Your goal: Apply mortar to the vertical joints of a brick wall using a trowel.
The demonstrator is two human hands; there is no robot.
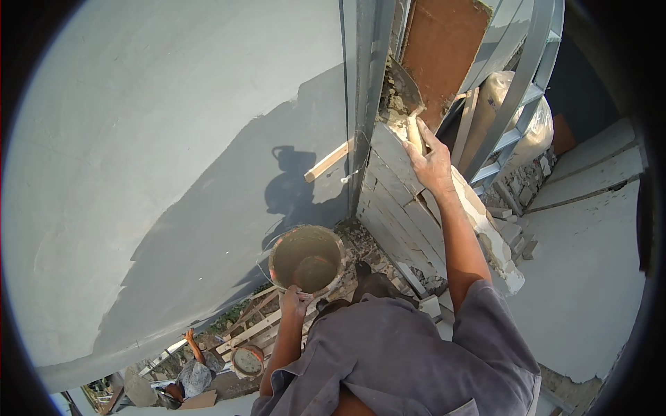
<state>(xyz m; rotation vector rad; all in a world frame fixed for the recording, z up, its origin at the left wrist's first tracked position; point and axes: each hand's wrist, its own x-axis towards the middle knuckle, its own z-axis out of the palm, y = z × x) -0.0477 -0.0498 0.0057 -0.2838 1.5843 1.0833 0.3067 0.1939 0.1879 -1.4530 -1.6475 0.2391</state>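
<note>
We grip trowel with right hand, at block wall top; left hand holds bucket rim. Timber batten juts between them; metal ladder stands beyond wall; second bucket below.

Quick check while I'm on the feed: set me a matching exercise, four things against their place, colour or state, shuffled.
Things
1. trowel
2. large bucket
3. ladder
4. board at the top

Descriptions
A. reddish brown
B. gripped at its rim by the left hand
C. silver-grey, with rungs
D. held by its handle in the right hand

Pairs: 1-D, 2-B, 3-C, 4-A
</note>
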